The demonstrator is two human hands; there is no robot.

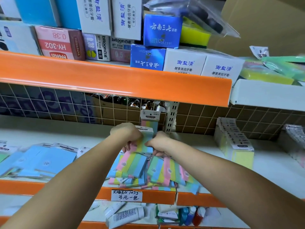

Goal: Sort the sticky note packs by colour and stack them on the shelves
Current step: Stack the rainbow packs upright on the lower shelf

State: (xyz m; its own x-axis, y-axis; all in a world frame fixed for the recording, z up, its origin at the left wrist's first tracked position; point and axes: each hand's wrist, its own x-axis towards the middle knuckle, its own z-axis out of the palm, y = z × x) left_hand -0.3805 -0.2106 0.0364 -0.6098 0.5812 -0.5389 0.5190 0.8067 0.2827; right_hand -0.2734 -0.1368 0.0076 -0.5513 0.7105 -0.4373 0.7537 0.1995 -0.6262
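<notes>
- Both hands, left hand (126, 132) and right hand (158, 142), fingers curling round one multicolour striped sticky note pack (142, 144).
- Risking nudging the loose striped pile (153, 174) overhanging the white shelf (272, 169) edge.

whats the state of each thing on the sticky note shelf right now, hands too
left hand: grips the held pack's left edge
right hand: grips the held pack's right edge
held multicolour pack: between both hands, above the pile
multicolour pile: loose, overlapping, unsorted
upright multicolour pack: standing against the back grid
blue packs: lying flat, loosely spread at the left
yellow packs: stacked in a leaning row at the right
</notes>
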